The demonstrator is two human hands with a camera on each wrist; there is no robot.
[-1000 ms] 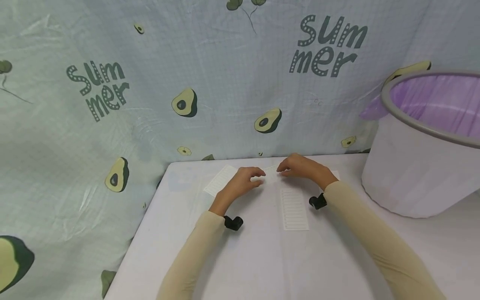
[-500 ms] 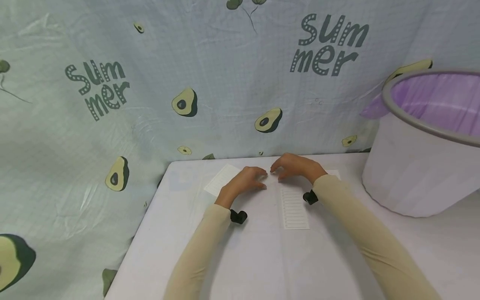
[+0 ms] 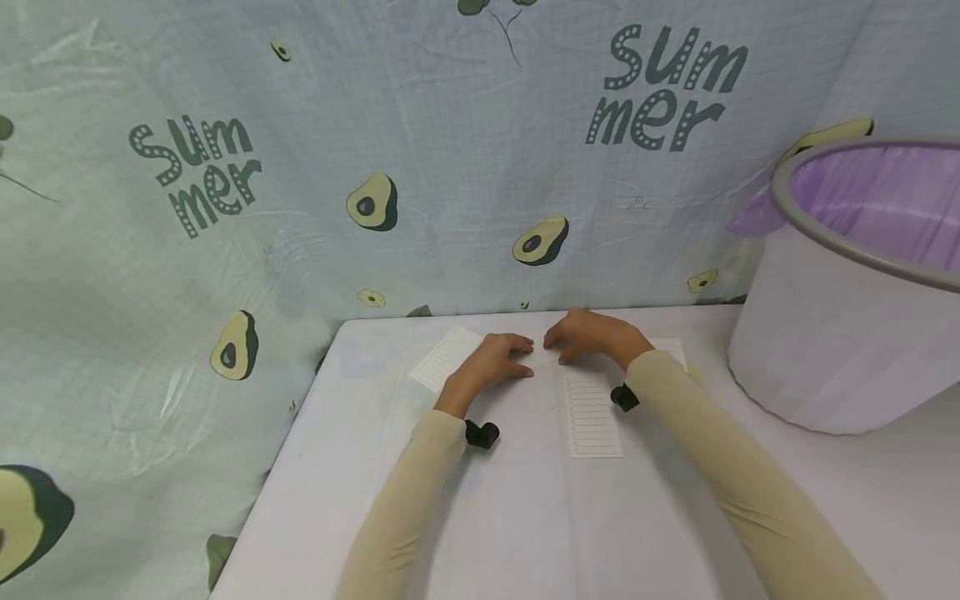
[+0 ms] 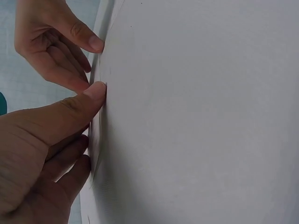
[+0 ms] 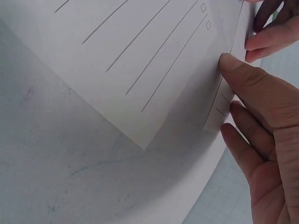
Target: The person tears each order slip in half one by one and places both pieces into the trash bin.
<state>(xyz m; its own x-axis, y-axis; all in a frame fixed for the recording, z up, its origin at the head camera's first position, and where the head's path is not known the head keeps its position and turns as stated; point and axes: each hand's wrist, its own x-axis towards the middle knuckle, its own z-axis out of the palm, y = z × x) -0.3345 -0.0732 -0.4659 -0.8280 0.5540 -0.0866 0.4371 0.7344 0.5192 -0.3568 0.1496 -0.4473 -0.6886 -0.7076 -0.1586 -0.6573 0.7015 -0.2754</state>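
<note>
At the back of the white table, my left hand (image 3: 495, 364) and right hand (image 3: 594, 335) face each other, a small gap apart. Both pinch a thin paper sheet (image 5: 216, 113) between thumb and fingers, seen almost edge-on; short printed lines show on it in the right wrist view. In the left wrist view its edge (image 4: 96, 158) runs past the left fingertips. A lined paper sheet (image 3: 593, 421) with small box marks lies just below my right hand. Another lined sheet (image 3: 444, 360) lies tilted beside my left hand, partly covered by it.
A third paper (image 3: 672, 348) lies partly behind my right sleeve, with a pale yellowish patch (image 3: 697, 374) near it. A large white bin (image 3: 840, 333) with a grey rim and purple liner stands at right. A curtain (image 3: 450, 167) printed with avocados hangs behind the table edge.
My right hand has come left and my left hand slightly right, so they are closer together. The sheet between them, visible in the head view earlier, is now hard to make out there.
</note>
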